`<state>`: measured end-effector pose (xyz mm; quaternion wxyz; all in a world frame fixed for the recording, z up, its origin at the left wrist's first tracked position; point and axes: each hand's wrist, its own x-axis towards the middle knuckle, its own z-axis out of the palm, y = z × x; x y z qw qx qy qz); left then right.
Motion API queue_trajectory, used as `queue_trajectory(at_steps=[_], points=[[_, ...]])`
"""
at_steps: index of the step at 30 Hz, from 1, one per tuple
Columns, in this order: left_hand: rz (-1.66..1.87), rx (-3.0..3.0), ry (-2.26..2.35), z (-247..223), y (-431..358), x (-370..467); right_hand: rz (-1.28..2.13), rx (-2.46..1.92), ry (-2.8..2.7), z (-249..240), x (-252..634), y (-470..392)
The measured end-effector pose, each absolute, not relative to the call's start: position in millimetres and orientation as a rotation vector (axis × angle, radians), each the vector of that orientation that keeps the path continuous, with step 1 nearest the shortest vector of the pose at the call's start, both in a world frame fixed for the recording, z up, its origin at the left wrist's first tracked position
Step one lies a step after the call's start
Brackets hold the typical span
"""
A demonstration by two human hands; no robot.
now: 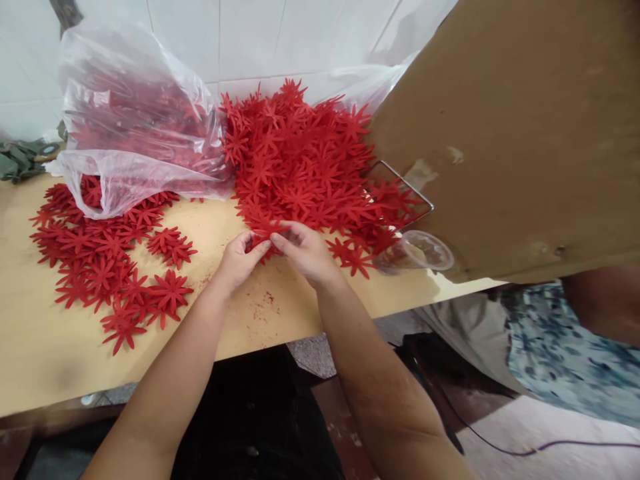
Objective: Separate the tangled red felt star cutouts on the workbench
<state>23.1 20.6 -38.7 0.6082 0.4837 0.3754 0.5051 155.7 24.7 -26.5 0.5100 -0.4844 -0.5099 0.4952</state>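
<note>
Between both hands is a red flower-shaped cutout [267,233] with long thin petals, at the front edge of a big heap of the same cutouts [300,160]. My left hand [240,259] pinches it from the left with thumb and fingers. From the right, my right hand [303,250] grips it, thumb on top. The fingers under the cutout are partly hidden. To the left lies a looser pile of red cutouts [100,267], spread over the tabletop [240,320].
A clear plastic bag [140,113] full of red pieces stands back left. At right are a metal wire frame [415,193], a clear plastic cup [427,251] on its side and a large brown board [525,133]. Another person [565,347] sits beyond the board.
</note>
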Motion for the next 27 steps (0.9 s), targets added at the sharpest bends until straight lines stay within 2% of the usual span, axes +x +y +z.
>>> queue_trajectory(at_steps=[14, 17, 22, 27], points=[[1.075, 1.103, 0.922, -38.1, 22.9, 20.5, 0.771, -1.338, -1.110, -35.1, 174.0, 35.7], [1.093, 1.081, 0.964, -37.1, 23.8, 20.8, 0.588, -1.389, -1.127, -42.7, 176.8, 40.8], [1.171, 1.022, 1.061, -33.4, 23.9, 21.6, 0.118, -1.516, -1.452, -40.9, 174.5, 27.2], [1.362, 0.965, 1.160, -31.1, 24.1, 15.0, 0.121, -1.375, -2.094, -31.6, 150.3, -1.4]])
